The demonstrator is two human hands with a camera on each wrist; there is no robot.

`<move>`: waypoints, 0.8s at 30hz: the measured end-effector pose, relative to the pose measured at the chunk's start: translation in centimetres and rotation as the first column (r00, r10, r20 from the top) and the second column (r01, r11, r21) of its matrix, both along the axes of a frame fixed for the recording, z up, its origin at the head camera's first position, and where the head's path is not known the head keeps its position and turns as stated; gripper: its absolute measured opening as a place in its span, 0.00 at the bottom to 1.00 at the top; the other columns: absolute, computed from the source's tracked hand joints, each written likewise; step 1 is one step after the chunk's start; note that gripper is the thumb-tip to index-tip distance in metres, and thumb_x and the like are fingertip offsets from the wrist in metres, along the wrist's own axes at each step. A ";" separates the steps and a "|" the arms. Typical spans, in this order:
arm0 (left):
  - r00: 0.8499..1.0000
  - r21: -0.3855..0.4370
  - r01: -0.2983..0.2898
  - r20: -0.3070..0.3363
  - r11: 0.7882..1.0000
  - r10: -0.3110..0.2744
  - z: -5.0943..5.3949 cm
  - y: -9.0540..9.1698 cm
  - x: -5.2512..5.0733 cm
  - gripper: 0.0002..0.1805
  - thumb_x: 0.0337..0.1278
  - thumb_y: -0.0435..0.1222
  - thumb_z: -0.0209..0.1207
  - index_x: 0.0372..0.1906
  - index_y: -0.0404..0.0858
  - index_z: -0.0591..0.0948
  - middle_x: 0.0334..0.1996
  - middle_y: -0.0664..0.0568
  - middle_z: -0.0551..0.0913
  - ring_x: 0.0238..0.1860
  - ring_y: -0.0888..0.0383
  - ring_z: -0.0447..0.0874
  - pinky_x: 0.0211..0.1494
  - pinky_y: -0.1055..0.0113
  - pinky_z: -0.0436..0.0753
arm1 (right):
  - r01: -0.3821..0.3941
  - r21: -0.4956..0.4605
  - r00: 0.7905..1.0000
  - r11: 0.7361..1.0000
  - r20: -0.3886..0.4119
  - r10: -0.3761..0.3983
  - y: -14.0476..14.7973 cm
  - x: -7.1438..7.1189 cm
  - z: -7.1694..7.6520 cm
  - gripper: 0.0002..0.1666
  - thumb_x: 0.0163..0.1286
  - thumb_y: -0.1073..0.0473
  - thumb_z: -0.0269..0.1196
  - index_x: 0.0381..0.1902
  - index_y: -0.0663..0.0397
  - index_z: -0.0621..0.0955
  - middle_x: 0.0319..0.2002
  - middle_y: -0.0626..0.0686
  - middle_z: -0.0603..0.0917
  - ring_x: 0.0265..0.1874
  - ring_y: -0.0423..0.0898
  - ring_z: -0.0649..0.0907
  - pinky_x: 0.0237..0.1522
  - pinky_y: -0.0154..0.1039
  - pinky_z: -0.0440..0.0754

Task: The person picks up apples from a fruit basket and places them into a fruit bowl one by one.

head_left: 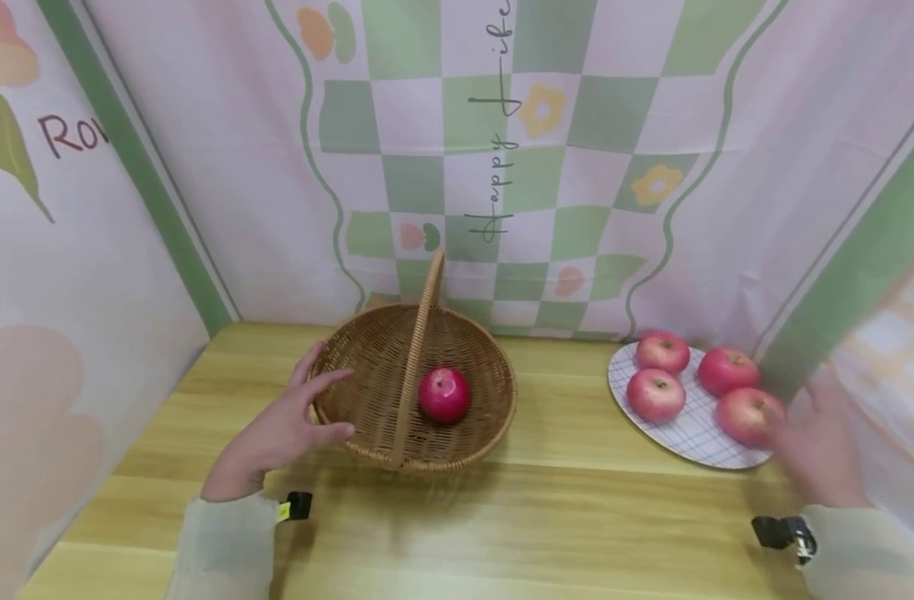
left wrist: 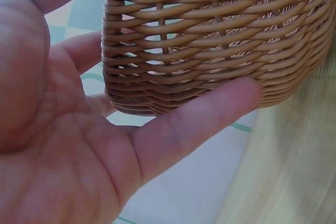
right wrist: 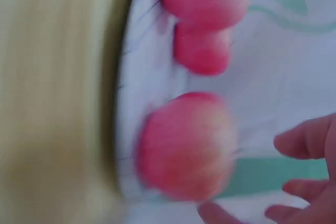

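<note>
A woven wicker basket (head_left: 457,333) with a tall arched handle stands on the table, a deep red apple (head_left: 445,395) inside it. My left hand (head_left: 284,429) is at the basket's left side, its fingers spread; in the left wrist view, one straight finger (left wrist: 194,129) lies along the weave. At the right, a white checked plate (head_left: 696,429) carries several pinkish-red apples. Beside the nearest apple (head_left: 749,417) is my blurred right hand (head_left: 824,450). In the right wrist view, its fingers are parted at that apple (right wrist: 186,148); whether a fingertip touches is unclear.
The wooden table (head_left: 576,533) runs up to a patterned curtain (head_left: 539,183) behind the basket. Fabric panels also flank it, the left panel (head_left: 89,333) along the table's side edge. Bare wood lies between basket and plate.
</note>
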State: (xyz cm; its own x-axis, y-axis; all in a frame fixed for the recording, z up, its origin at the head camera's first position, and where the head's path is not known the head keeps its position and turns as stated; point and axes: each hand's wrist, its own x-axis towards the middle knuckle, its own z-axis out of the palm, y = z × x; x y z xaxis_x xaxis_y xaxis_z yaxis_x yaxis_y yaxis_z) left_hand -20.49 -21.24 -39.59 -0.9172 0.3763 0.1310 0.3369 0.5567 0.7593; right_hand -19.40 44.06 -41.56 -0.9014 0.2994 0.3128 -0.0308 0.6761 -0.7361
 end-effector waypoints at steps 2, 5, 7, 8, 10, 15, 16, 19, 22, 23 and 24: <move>1.000 0.003 0.000 0.002 1.000 0.000 0.0 0.0 -0.1 0.42 0.56 0.43 0.71 0.74 0.46 0.66 0.79 0.53 0.27 0.73 0.27 0.41 0.62 0.27 0.60 | 0.034 0.016 0.998 0.999 -0.045 -0.033 -2.3 0.0 1.7 0.47 0.68 0.60 0.62 0.80 0.38 0.54 0.76 0.62 0.55 0.73 0.62 0.53 0.73 0.56 0.44; 1.000 -0.003 0.003 -0.007 1.000 -0.003 -0.1 -0.1 -0.1 0.42 0.56 0.44 0.71 0.74 0.45 0.66 0.79 0.53 0.27 0.73 0.27 0.41 0.62 0.28 0.61 | 0.042 0.003 0.999 0.999 -0.010 -0.042 -6.7 -0.2 4.0 0.49 0.69 0.52 0.64 0.81 0.43 0.52 0.74 0.64 0.59 0.69 0.64 0.60 0.69 0.61 0.55; 1.000 -0.007 0.006 -0.013 1.000 -0.006 -0.1 0.0 -0.2 0.42 0.56 0.43 0.71 0.74 0.45 0.66 0.79 0.52 0.27 0.73 0.27 0.41 0.61 0.27 0.61 | -0.023 -0.044 0.999 0.999 0.033 0.024 -9.9 -0.4 5.4 0.50 0.71 0.45 0.62 0.81 0.43 0.48 0.74 0.65 0.59 0.70 0.65 0.60 0.67 0.60 0.60; 1.000 -0.010 0.008 -0.014 1.000 -0.008 -0.1 0.0 -0.2 0.42 0.56 0.43 0.71 0.74 0.44 0.66 0.79 0.52 0.27 0.73 0.27 0.42 0.61 0.27 0.61 | -0.071 -0.081 0.997 0.994 0.035 0.074 -11.5 -0.6 5.9 0.50 0.72 0.43 0.61 0.81 0.40 0.48 0.74 0.63 0.61 0.68 0.64 0.63 0.65 0.53 0.66; 1.000 -0.014 0.008 -0.017 1.000 -0.008 -0.1 0.0 -0.2 0.42 0.56 0.43 0.71 0.74 0.44 0.66 0.79 0.51 0.27 0.73 0.27 0.42 0.61 0.27 0.61 | -0.188 -0.183 0.980 0.965 0.025 0.196 -14.7 -0.8 6.8 0.50 0.72 0.42 0.61 0.81 0.38 0.48 0.75 0.60 0.60 0.68 0.61 0.66 0.61 0.40 0.72; 1.000 -0.014 0.004 -0.017 1.000 -0.004 0.1 0.1 -0.1 0.42 0.55 0.43 0.71 0.74 0.44 0.66 0.79 0.52 0.27 0.73 0.27 0.43 0.62 0.29 0.63 | -0.495 -0.331 0.861 0.803 -0.061 0.505 -22.0 -1.6 7.3 0.45 0.73 0.51 0.63 0.80 0.42 0.53 0.77 0.51 0.56 0.68 0.57 0.68 0.59 0.42 0.75; 1.000 -0.012 0.004 -0.018 1.000 -0.005 0.1 0.1 -0.1 0.42 0.55 0.43 0.71 0.74 0.44 0.67 0.79 0.52 0.27 0.73 0.27 0.43 0.62 0.30 0.64 | -0.535 -0.340 0.833 0.773 -0.061 0.550 -23.3 -1.8 7.2 0.45 0.73 0.52 0.64 0.80 0.41 0.54 0.77 0.50 0.56 0.69 0.56 0.67 0.61 0.48 0.74; 1.000 -0.008 0.007 -0.022 1.000 -0.007 0.1 0.2 -0.1 0.42 0.55 0.42 0.71 0.74 0.44 0.67 0.79 0.53 0.27 0.73 0.27 0.43 0.62 0.30 0.64 | -0.615 -0.277 0.771 0.738 -0.014 0.637 -26.6 -2.6 6.0 0.47 0.68 0.47 0.68 0.78 0.31 0.57 0.76 0.46 0.58 0.70 0.54 0.66 0.62 0.56 0.71; 0.999 -0.012 0.008 -0.032 1.000 -0.008 0.0 0.2 -0.1 0.42 0.54 0.42 0.72 0.74 0.44 0.67 0.79 0.53 0.27 0.73 0.27 0.43 0.61 0.30 0.64 | -0.679 -0.155 0.721 0.718 0.048 0.692 -29.5 -3.7 4.4 0.50 0.64 0.44 0.71 0.78 0.28 0.57 0.77 0.47 0.55 0.72 0.56 0.62 0.63 0.59 0.69; 0.999 -0.014 0.007 -0.035 1.000 -0.008 0.1 0.3 -0.1 0.42 0.54 0.42 0.72 0.74 0.44 0.67 0.79 0.53 0.27 0.73 0.27 0.43 0.61 0.30 0.64 | -0.690 -0.105 0.712 0.716 0.078 0.698 -30.2 -4.1 3.9 0.52 0.63 0.43 0.71 0.78 0.28 0.57 0.78 0.47 0.54 0.72 0.57 0.61 0.64 0.59 0.68; 0.999 -0.017 0.007 -0.039 1.000 -0.007 0.1 0.3 -0.1 0.42 0.54 0.42 0.72 0.74 0.44 0.67 0.79 0.54 0.27 0.72 0.27 0.44 0.61 0.30 0.65 | -0.701 -0.063 0.703 0.711 0.111 0.703 -30.8 -4.4 3.5 0.53 0.62 0.43 0.72 0.79 0.29 0.56 0.78 0.48 0.53 0.73 0.57 0.59 0.65 0.59 0.66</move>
